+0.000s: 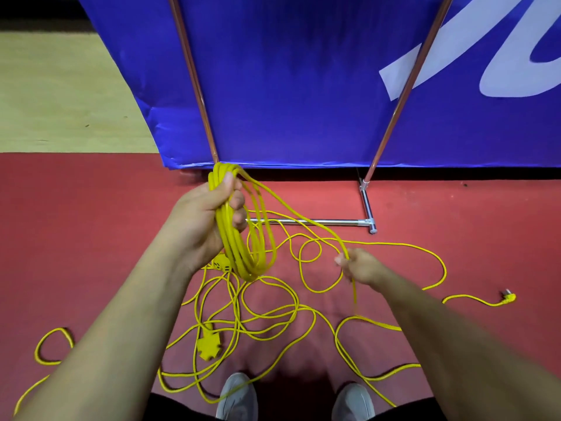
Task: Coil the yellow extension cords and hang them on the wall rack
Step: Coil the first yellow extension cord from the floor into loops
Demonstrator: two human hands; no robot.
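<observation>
At the frame's centre the left hand (206, 214) has its fingers curled tight round the top of the yellow coil (243, 253), which hangs below it. One strand (340, 244) runs from the coil toward the lower right into the right hand (362, 267), whose fingers pinch it. The loose cord (273, 302) lies tangled on the red floor (91, 238) underneath, nearer the right hand, which probably brings the next loop up-left.

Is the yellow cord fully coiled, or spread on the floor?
Partly coiled: the left hand grips several loops; loose cord lies tangled on the floor.
</observation>
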